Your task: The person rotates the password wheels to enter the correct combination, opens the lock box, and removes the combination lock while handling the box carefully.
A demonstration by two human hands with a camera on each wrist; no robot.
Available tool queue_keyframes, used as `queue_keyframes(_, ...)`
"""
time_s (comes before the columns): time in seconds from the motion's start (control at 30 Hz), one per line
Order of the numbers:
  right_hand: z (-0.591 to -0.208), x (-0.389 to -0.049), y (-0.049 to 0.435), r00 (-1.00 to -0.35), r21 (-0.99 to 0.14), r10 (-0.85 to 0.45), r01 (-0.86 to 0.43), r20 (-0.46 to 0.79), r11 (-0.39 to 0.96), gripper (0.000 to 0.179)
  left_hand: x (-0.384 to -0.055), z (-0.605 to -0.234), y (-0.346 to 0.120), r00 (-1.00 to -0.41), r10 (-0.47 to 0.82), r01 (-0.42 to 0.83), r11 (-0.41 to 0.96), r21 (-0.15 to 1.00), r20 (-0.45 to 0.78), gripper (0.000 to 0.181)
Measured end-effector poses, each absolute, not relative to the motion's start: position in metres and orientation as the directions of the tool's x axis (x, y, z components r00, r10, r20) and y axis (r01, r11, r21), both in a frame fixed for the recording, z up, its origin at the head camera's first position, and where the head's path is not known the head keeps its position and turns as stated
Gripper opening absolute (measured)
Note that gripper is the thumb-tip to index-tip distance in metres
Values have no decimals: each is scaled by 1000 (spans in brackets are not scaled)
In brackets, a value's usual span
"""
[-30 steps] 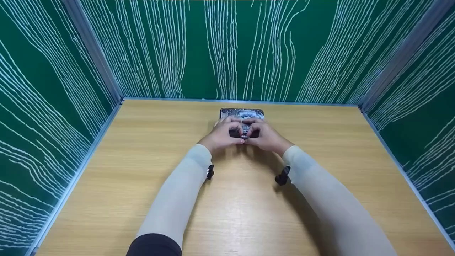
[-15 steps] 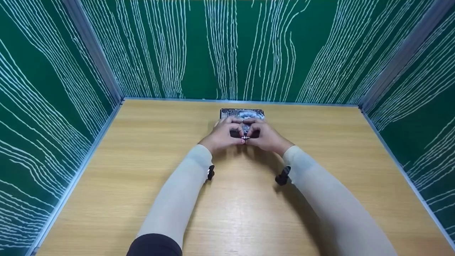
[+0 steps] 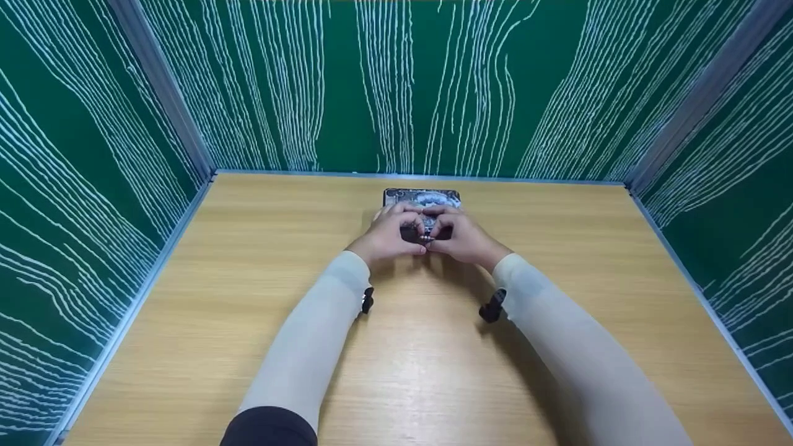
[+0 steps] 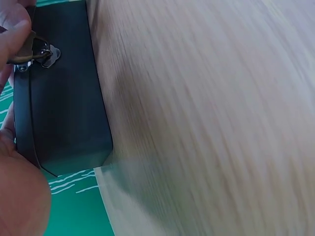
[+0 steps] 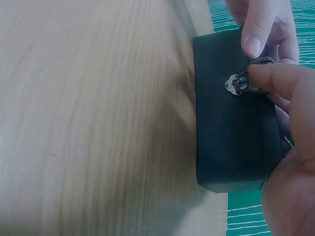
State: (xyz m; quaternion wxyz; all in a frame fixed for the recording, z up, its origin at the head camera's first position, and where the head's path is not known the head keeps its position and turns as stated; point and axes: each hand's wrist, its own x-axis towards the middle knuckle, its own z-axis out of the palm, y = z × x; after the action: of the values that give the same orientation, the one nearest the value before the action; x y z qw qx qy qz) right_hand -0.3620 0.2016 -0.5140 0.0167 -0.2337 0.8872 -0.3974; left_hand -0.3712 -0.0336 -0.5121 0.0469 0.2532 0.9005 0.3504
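A small dark box [image 4: 66,105] rests on the wooden table, with a blue-and-white patterned lid [image 3: 433,198]. On its front is a silver clasp plate [image 5: 233,85] with a small metal padlock [image 5: 265,60] hooked through it by a bronze-coloured shackle [image 4: 22,60]. My left hand [image 3: 390,232] has its thumb and index finger curled at the padlock from the left, other fingers over the lid. From the right my right hand [image 3: 464,236] pinches the padlock between thumb and index. Fingers hide part of the padlock.
The wooden table [image 3: 396,347] extends in front of the box. Green panels with wavy white lines [image 3: 433,87] stand behind and at both sides. A black wrist camera [image 3: 492,306] hangs under the right forearm, another [image 3: 367,300] by the left.
Both hands stay at the front of the box. The left thumb has shifted slightly down, away from its index finger, and the padlock has tilted a little.
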Motion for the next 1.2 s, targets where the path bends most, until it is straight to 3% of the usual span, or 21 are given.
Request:
queue_keyframes(0.3, -517, -363, 203, -898, -734, -415, -379, 144, 564, 15, -369, -512, -31, -878, 469, 411, 642, 648, 92, 15)
queue_keyframes(1.2, -517, -363, 201, -896, -719, -415, -393, 160, 573, 15, -367, -510, -32, -876, 474, 417, 648, 638, 92, 23)
